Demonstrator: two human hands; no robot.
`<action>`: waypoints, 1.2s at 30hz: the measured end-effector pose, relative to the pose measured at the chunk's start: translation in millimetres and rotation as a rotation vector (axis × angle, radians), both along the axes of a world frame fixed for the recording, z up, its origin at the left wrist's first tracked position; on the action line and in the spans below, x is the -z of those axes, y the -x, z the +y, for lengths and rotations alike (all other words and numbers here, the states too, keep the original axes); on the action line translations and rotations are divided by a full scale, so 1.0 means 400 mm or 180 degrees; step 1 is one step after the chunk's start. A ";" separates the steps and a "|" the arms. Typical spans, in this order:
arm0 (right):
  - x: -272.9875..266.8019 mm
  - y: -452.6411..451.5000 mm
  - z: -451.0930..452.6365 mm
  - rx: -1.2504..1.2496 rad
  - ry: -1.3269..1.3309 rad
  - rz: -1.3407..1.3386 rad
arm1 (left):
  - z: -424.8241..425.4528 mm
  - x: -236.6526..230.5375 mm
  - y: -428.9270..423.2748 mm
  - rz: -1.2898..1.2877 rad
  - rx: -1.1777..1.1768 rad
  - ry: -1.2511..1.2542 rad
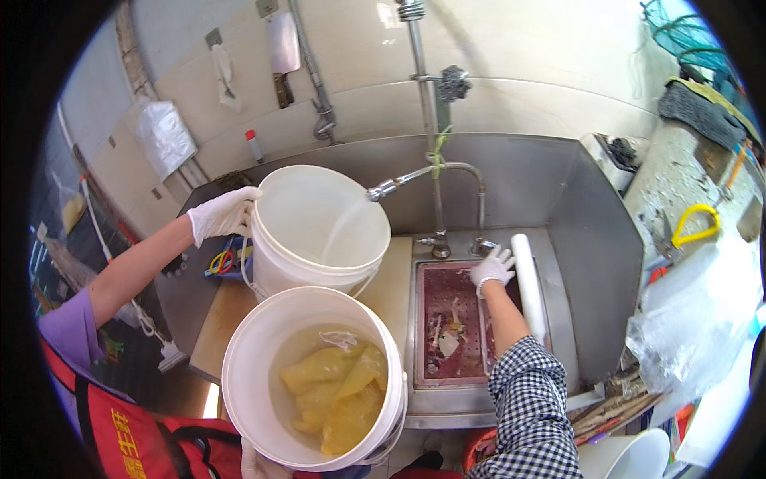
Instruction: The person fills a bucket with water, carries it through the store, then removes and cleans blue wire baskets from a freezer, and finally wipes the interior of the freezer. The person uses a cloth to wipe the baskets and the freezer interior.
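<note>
My right hand [494, 270], in a white glove below a checked sleeve, reaches over the sink with its fingers apart. It is beside the tap's valve handle [488, 246]; contact cannot be made out. My left hand [260, 464], gloved and mostly cut off by the bottom edge, holds the outer side of the near white bucket [245, 371]. In that bucket, soft yellow sheet-like pieces [341, 383] lie in cloudy water. A co-worker's gloved hand [224, 215] grips the rim of a second white bucket [299, 272], into which the spray nozzle [383, 190] runs water.
Food scraps lie in the red perforated sink tray [458, 359]. A long white roll [526, 287] rests along the sink's right side. A cleaver [282, 54] hangs on the wall. Yellow-handled scissors [694, 226] and clear plastic bags [694, 323] are on the right.
</note>
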State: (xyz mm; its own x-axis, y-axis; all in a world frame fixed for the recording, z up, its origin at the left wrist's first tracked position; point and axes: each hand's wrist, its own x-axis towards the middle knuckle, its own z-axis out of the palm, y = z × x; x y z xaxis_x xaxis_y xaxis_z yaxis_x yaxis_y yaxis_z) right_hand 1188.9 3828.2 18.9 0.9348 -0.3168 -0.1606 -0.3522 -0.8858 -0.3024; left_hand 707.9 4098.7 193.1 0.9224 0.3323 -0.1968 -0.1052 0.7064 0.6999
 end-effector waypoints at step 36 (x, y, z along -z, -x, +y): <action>-0.430 2.284 -0.941 0.2311 -0.3340 -0.2882 | -1.133 0.086 0.504 -0.1622 0.4798 -0.1338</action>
State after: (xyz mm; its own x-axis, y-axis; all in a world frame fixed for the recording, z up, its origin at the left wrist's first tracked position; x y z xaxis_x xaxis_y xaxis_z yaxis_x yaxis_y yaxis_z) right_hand 275.4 3451.8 191.1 0.5415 -0.8368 -0.0805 0.0394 0.1209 -0.9919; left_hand 506.1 3645.4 158.7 0.3811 -0.9214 0.0761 0.1937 0.1600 0.9679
